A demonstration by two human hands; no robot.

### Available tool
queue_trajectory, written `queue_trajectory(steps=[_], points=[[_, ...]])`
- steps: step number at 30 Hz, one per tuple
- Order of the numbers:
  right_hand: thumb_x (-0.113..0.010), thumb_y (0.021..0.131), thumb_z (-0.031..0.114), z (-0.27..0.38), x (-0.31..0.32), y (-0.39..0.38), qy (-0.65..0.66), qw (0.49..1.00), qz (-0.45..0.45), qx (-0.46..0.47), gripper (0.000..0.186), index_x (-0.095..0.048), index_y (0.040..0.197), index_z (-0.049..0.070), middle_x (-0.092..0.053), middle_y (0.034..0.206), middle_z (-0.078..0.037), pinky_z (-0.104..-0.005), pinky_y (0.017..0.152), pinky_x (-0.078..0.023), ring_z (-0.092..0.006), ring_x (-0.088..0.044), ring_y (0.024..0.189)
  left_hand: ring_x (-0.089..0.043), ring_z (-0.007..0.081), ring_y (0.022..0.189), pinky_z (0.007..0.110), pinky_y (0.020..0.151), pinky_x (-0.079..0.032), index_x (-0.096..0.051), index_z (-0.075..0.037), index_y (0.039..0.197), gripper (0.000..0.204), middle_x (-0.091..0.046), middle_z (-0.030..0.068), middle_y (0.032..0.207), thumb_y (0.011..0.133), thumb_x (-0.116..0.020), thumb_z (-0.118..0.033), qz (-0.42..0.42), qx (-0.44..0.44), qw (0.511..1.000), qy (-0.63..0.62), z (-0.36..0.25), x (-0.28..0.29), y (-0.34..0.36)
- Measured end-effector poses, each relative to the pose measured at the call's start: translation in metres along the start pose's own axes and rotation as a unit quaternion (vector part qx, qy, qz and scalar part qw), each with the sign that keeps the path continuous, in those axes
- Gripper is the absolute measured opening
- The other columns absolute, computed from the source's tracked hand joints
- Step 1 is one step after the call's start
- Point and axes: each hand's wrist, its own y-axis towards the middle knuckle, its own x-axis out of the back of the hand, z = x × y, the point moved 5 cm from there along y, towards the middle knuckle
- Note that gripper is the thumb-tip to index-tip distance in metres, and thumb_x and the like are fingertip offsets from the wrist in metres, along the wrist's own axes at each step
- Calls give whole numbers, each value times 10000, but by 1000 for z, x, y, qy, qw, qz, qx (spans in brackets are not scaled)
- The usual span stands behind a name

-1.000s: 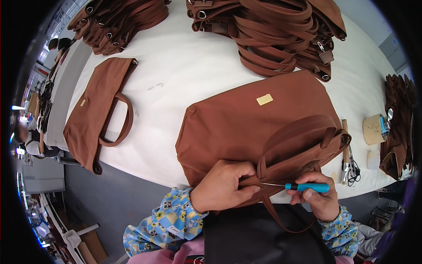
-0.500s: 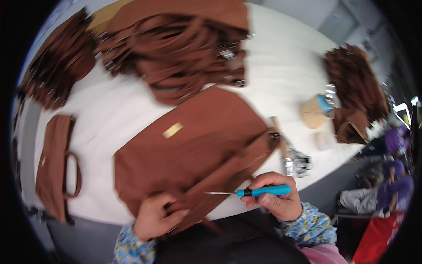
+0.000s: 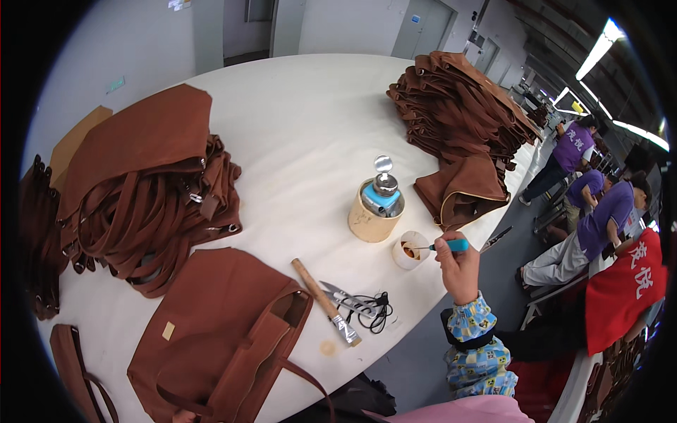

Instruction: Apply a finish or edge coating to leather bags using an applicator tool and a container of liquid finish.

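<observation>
My right hand (image 3: 462, 276) is closed around the blue handle of a thin-tipped awl (image 3: 458, 244). Its metal tip reaches into a small white cup (image 3: 410, 261) with brown stuff inside, near the table's right edge. My left hand is out of view. At the lower left lies a brown handbag (image 3: 204, 303) with a small gold plate, its zipped top facing right and a strap hanging over the table edge. Just left of the cup stands a round tan container (image 3: 375, 224) holding a blue-labelled bottle (image 3: 381, 197) with a flipped-up metal lid.
A wooden-handled brush (image 3: 321, 296), scissors (image 3: 349, 299) and a black cord (image 3: 381, 310) lie between bag and cup. Brown bags are piled at the left (image 3: 141, 183) and far right (image 3: 458, 106); an open pouch (image 3: 469, 190) sits beyond the cup. Several people work at the right.
The view has swung right. My right hand has carried the awl from the handbag to the white cup. My left hand, earlier on the handbag, has left the view.
</observation>
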Motion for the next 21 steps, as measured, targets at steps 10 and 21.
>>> queue_trajectory(steps=[10, 21], points=[[-587, 813, 154, -20, -10, -3, -16, 1000, 25, -6, 167, -566, 816, -12, -511, 529, -35, -226, 458, -372, -78, -450, 484, -523, 154, 857, 275, 767, -422, -545, 36, 977, 238, -576, 51, 928, 745, -592, 34, -19, 49, 998, 17, 2, 5, -6], [-504, 868, 241, 82, -54, -76, 505, 833, 218, -62, 236, -458, 876, 10, -449, 638, -15, -197, 452, -327, -80, -434, 547, -486, 77, 538, 243, 479, -392, -589, -5, 756, 178, -537, 41, 597, 661, -711, -94, -22, -10, 996, 90, 3, 4, 8]])
